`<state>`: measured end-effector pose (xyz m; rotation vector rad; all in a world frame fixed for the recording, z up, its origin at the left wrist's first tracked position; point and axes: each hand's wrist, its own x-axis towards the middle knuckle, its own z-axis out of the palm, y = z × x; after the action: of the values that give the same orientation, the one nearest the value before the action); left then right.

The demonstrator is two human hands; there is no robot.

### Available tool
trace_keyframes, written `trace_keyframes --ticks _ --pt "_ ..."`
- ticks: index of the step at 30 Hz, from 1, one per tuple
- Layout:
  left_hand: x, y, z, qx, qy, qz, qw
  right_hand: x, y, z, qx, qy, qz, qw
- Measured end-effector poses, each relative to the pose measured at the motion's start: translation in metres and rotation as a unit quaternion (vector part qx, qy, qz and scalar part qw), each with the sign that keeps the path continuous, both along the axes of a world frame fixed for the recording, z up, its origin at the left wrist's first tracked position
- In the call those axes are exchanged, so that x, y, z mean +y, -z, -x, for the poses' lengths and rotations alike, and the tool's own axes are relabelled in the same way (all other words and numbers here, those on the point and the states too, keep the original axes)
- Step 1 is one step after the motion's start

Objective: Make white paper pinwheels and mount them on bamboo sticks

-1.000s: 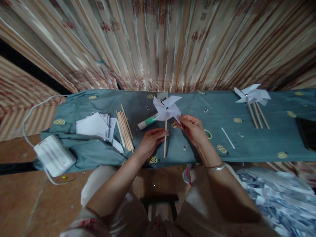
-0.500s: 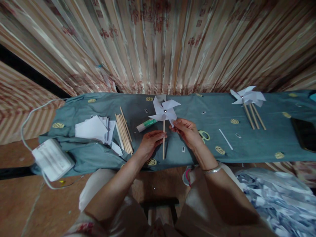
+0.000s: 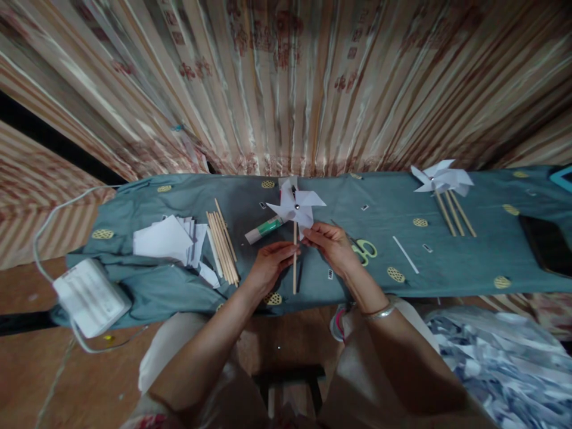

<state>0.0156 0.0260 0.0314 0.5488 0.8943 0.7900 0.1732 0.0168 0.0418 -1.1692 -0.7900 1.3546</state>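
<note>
A white paper pinwheel [image 3: 300, 205] on a thin wooden stick is held upright in front of me over the table. My left hand [image 3: 273, 264] pinches its stick below the blades. With thumb and fingertips, my right hand [image 3: 327, 243] holds the lower blade of the same pinwheel. Behind my left hand lies a glue stick [image 3: 264, 229] with a green label. Green-handled scissors [image 3: 365, 251] rest just right of my right hand, which partly covers them.
Wooden sticks [image 3: 222, 241] and white paper pieces [image 3: 163, 239] lie left on the green tablecloth [image 3: 339, 190]. Finished pinwheels [image 3: 447, 179], a paper strip [image 3: 406, 254] and a black phone [image 3: 545, 243] are right. A white box [image 3: 92, 298] with a cable sits far left; a bag of paper scraps [image 3: 504, 357] stands below right.
The pinwheel's blades have turned a little, and my right hand has shifted slightly left and down with the lower blade. My left hand keeps its hold on the stick. The view has moved slightly.
</note>
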Motion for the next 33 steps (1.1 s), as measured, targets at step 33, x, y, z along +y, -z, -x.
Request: trace_keyframes --ticks 33 --pt "0.001 -0.003 0.006 -0.002 -0.005 0.024 1.000 -0.007 -0.001 -0.041 -0.089 0.096 -0.026 0.991"
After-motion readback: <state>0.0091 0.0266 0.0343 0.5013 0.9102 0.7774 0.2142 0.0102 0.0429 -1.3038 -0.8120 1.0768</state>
